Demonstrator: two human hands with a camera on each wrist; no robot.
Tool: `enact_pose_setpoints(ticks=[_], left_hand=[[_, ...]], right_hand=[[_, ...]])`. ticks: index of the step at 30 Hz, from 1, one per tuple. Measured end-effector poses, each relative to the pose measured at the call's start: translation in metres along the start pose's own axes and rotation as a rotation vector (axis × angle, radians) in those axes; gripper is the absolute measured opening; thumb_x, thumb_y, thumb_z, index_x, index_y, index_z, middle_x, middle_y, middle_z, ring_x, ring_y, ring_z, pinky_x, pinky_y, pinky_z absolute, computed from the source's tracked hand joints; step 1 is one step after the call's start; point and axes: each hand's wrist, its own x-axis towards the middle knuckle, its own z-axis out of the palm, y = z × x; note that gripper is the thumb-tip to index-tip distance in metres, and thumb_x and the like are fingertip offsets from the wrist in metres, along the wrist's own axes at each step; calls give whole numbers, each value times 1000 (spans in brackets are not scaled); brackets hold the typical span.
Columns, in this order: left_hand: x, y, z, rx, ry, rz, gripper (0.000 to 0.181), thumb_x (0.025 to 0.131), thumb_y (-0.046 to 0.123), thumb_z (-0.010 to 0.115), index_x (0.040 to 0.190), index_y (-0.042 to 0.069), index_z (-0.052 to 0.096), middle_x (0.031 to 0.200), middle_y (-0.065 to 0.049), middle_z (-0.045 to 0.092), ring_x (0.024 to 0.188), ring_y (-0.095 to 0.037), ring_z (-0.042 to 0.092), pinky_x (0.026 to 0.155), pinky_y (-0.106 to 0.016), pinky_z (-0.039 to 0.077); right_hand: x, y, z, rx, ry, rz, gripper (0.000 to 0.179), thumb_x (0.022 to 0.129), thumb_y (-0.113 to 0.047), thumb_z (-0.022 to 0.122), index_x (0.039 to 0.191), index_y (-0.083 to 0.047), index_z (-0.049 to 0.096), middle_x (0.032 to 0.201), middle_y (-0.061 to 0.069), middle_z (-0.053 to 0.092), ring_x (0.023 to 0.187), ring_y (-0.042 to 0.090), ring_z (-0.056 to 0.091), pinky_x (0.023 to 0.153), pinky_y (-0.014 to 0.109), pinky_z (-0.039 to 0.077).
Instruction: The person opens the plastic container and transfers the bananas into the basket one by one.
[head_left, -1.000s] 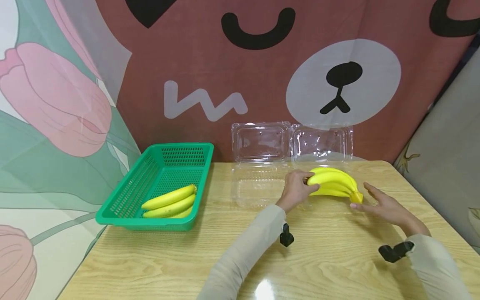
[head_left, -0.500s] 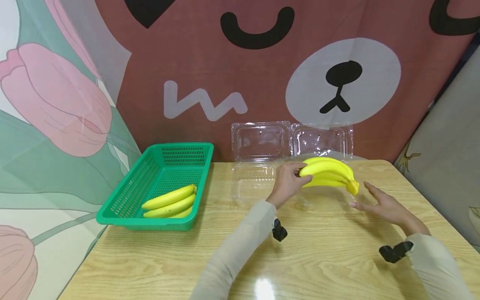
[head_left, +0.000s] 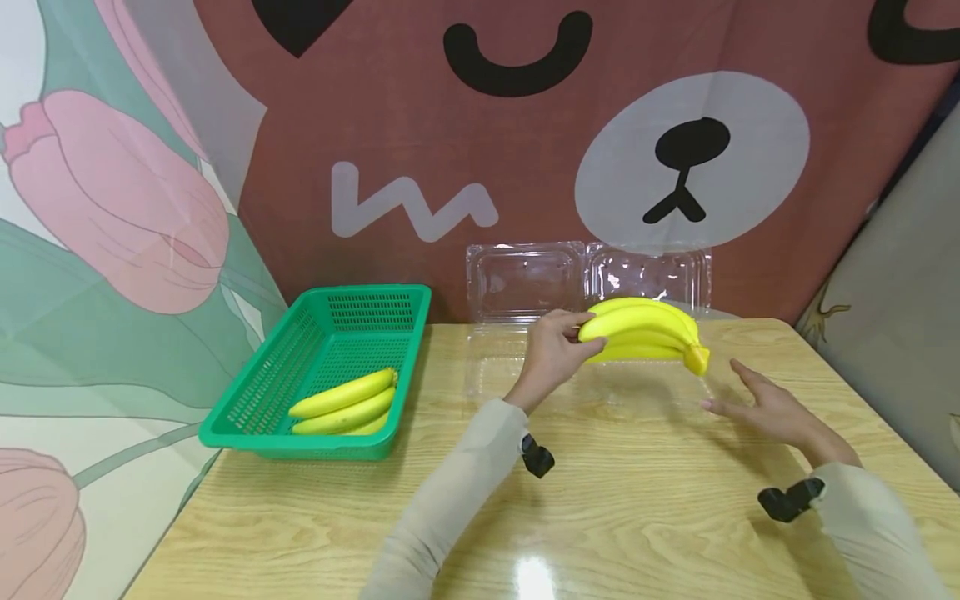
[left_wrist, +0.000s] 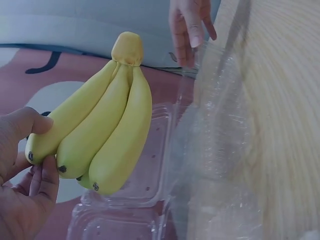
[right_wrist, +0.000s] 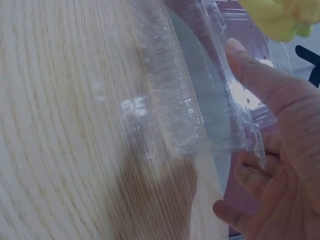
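My left hand (head_left: 551, 354) grips a bunch of yellow bananas (head_left: 645, 327) by the tips, thumb on one side and fingers under. The bunch hangs above the right-hand clear plastic clamshell box (right_wrist: 180, 120), its stem end (left_wrist: 127, 49) pointing right. My right hand (head_left: 776, 417) is at that box's right end, thumb and fingers spread and relaxed. In the right wrist view the fingertips are right at the box's corner. Part of the box is hidden behind the bananas in the head view. Its lid (head_left: 690, 275) stands up against the backdrop.
A second clear clamshell box, its lid (head_left: 528, 283) raised, stands directly left of the first. Farther left is a green plastic basket (head_left: 300, 448) with another bunch of bananas (head_left: 345, 408) inside. A printed cloth backdrop (head_left: 420, 125) rises behind the wooden table (head_left: 637, 508).
My left hand has raised the bananas and carried them left, from low over the right box to higher above it. The right hand has stayed in nearly the same spot.
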Motion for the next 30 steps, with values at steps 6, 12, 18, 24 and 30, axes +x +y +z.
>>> enact_pose_setpoints(ticks=[6,12,18,24,30], left_hand=[[-6,4,-22,-10,2,27,35,75,9,83,109,1,73,98,-8,66,76,-10,65,64,-16,53],[-11,7,-44,0,3,18,36,76,9,82,110,1,72,100,-10,67,75,-10,65,62,-18,54],[-15,8,-63,8,13,24,36,76,9,83,109,1,73,100,-11,67,76,-13,67,62,-19,54],[-20,12,-79,35,24,32,35,75,13,84,108,4,74,100,-7,69,73,-10,67,60,-20,55],[-25,19,-93,45,7,37,34,77,14,83,108,5,74,100,-6,68,73,-10,67,61,-21,55]], right_hand=[[2,0,3,5,-1,3,101,93,-48,58,150,5,-6,145,46,4,127,67,11,93,78,18],[3,1,4,0,2,-10,99,94,-46,57,150,5,-7,144,47,5,127,67,11,93,77,19],[2,1,4,7,2,-20,97,96,-45,55,150,6,-8,144,47,3,127,67,10,93,77,19],[3,1,1,-12,6,-39,97,95,-44,57,149,8,-6,143,48,5,126,67,11,94,77,18],[5,1,-1,-19,-9,-33,99,95,-45,57,149,8,-6,143,48,4,126,68,10,93,77,19]])
